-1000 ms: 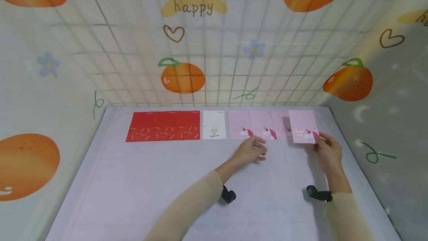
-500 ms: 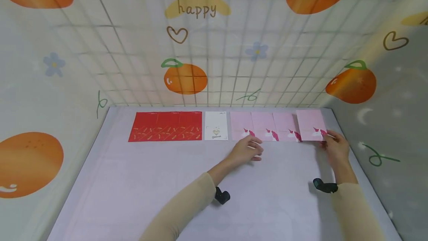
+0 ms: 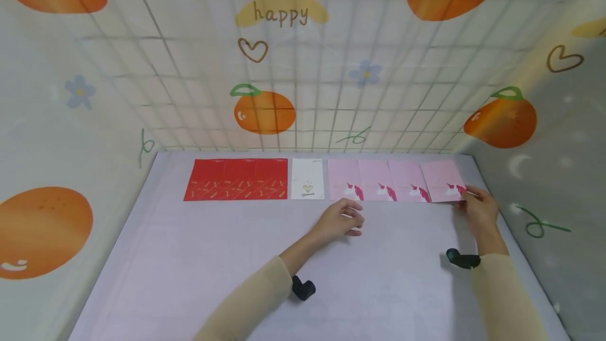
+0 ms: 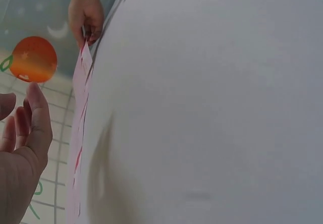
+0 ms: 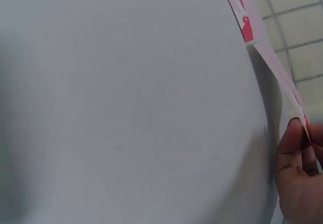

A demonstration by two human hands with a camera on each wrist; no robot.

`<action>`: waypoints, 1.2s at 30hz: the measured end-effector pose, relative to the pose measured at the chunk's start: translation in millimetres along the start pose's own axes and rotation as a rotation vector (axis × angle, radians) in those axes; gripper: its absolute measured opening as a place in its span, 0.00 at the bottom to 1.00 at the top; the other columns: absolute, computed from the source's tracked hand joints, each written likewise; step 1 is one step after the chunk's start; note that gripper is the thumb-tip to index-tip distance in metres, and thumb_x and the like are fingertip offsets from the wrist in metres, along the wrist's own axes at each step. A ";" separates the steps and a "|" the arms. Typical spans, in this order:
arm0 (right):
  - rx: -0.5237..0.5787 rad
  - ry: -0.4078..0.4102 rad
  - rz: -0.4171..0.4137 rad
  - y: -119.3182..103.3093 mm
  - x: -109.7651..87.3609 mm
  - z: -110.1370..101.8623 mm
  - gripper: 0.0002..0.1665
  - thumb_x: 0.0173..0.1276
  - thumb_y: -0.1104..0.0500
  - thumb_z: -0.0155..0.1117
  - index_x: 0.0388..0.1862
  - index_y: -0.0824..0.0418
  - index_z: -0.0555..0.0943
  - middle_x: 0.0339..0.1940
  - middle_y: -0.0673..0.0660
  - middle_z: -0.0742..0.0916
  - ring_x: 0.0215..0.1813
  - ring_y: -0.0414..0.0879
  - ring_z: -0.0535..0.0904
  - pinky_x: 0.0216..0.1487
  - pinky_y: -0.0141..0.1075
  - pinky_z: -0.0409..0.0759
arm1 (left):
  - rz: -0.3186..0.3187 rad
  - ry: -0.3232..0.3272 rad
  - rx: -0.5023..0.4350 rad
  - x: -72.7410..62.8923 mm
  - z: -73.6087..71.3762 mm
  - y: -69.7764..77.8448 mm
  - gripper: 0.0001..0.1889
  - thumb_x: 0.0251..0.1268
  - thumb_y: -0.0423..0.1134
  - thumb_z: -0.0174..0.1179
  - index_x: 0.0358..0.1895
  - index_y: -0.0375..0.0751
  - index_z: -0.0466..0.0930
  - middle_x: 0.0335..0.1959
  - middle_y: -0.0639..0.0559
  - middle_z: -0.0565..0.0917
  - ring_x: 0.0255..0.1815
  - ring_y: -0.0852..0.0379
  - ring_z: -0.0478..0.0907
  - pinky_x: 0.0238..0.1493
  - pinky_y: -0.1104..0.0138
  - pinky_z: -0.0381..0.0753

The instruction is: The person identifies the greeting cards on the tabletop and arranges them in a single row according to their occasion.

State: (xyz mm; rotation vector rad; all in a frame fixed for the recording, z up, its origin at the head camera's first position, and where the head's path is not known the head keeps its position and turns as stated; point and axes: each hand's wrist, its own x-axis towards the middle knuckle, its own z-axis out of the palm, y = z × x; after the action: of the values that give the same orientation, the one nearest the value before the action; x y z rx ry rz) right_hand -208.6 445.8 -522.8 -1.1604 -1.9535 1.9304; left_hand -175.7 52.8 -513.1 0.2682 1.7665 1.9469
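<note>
My right hand [image 3: 480, 212] pinches the lower right corner of a pink unicorn card [image 3: 442, 179] at the right end of a row. In the right wrist view, thumb and fingers meet on that card [image 5: 283, 75], which is tilted up on the held side. Three more pink unicorn cards [image 3: 344, 178] lie side by side to its left. The left hand [image 3: 337, 221] hovers below the leftmost pink cards with fingers loosely bent and nothing between them. The left wrist view shows the same hand [image 4: 28, 138] apart from the cards.
Left of the pink cards lies one white card with a gold diamond [image 3: 307, 179], then three red cards [image 3: 235, 180]. All sit along the back of a white table [image 3: 379, 288]. Printed curtains with oranges [image 3: 265, 113] enclose the back and sides.
The right hand has carried its pink card rightward and lowered it to the row's end, uncovering the third pink card. My left hand has drawn back leftward and toward me.
</note>
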 end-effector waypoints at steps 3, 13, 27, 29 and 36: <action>-0.042 0.002 0.017 0.2 3.4 0.8 0.25 0.77 0.59 0.57 0.71 0.57 0.73 0.45 0.51 0.76 0.36 0.43 0.78 0.34 0.28 0.83 | -0.014 -0.002 0.042 -9.4 -8.3 -1.7 0.18 0.68 0.32 0.64 0.58 0.30 0.74 0.40 0.46 0.82 0.42 0.46 0.85 0.39 0.57 0.87; -0.087 -0.005 0.023 1.8 5.3 0.3 0.24 0.75 0.61 0.58 0.69 0.57 0.74 0.42 0.49 0.78 0.33 0.42 0.80 0.31 0.29 0.82 | 0.003 0.003 0.078 -38.1 -41.7 -7.2 0.19 0.69 0.34 0.63 0.59 0.30 0.73 0.42 0.44 0.81 0.46 0.39 0.84 0.39 0.59 0.86; -0.121 -0.025 0.018 0.2 9.7 -3.2 0.25 0.76 0.59 0.58 0.70 0.58 0.73 0.43 0.47 0.76 0.37 0.41 0.76 0.30 0.26 0.79 | -0.012 0.051 0.123 -65.4 -67.0 -11.3 0.19 0.69 0.37 0.64 0.58 0.33 0.73 0.43 0.43 0.81 0.45 0.41 0.84 0.40 0.59 0.86; -0.130 -0.013 0.023 -0.2 10.4 -3.5 0.25 0.76 0.58 0.58 0.70 0.58 0.73 0.44 0.47 0.75 0.38 0.40 0.76 0.31 0.25 0.78 | -0.014 0.050 0.118 -66.6 -67.0 -12.4 0.19 0.69 0.37 0.64 0.58 0.33 0.73 0.43 0.43 0.81 0.45 0.42 0.84 0.40 0.59 0.86; -0.226 0.014 0.034 -3.6 5.7 -8.1 0.19 0.76 0.50 0.57 0.63 0.49 0.76 0.59 0.50 0.75 0.53 0.44 0.71 0.56 0.33 0.76 | -0.009 0.075 0.124 -73.3 -72.1 -9.4 0.21 0.69 0.40 0.64 0.59 0.33 0.73 0.44 0.43 0.81 0.45 0.42 0.84 0.41 0.59 0.86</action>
State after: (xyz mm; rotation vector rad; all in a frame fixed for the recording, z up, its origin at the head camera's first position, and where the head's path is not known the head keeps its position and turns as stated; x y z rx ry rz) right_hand -209.1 456.0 -520.6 -1.2642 -2.2038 1.7459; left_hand -143.8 -45.3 -519.3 0.2321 1.9372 1.8666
